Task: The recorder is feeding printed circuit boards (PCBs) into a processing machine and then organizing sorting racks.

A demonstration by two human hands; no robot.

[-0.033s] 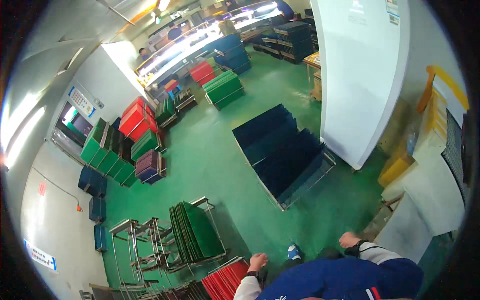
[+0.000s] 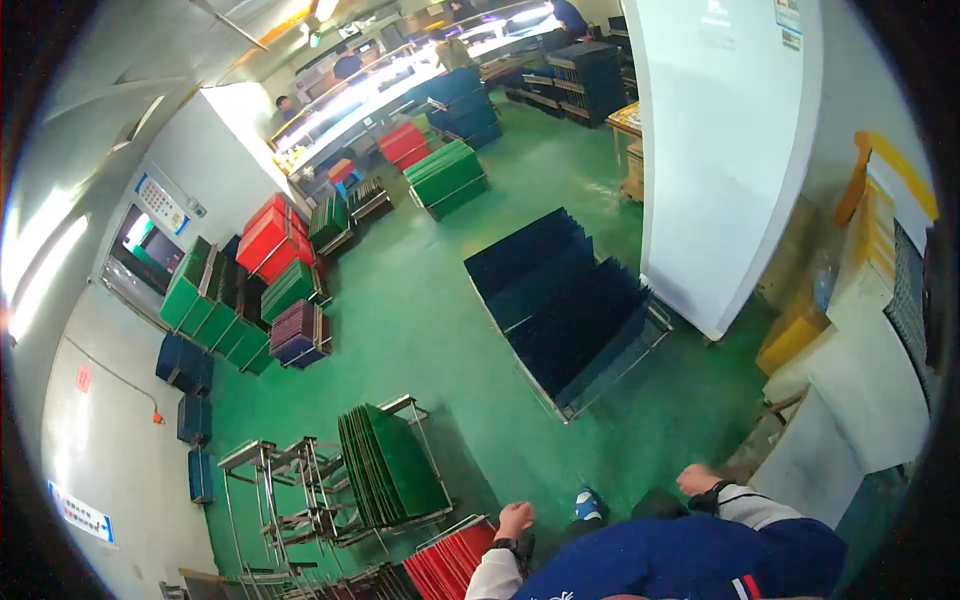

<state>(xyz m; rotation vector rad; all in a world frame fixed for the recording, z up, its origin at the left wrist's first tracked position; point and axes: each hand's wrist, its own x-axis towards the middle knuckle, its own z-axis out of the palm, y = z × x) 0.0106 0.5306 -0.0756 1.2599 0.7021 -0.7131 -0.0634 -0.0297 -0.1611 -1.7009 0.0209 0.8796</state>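
Observation:
My left hand (image 2: pixel 515 519) hangs in front of me at the lower middle, its fingers curled into a loose fist. Nothing shows in it. Nearest to it, just to the left and lower, stands a row of red panels (image 2: pixel 447 566) in a rack. My right hand (image 2: pixel 697 479) is also curled closed, at the end of a white sleeve with a dark band at the wrist, and no object shows there. A wire rack of dark blue panels (image 2: pixel 560 300) stands on the floor ahead of both hands, touched by neither.
Green panels (image 2: pixel 395 465) stand upright in a metal rack at lower left, beside bare metal frames (image 2: pixel 290 490). A tall white panel (image 2: pixel 725 150) rises at right, near yellow boxes (image 2: pixel 795 335). More racks line the left wall. People work at a lit bench (image 2: pixel 370 95) far back.

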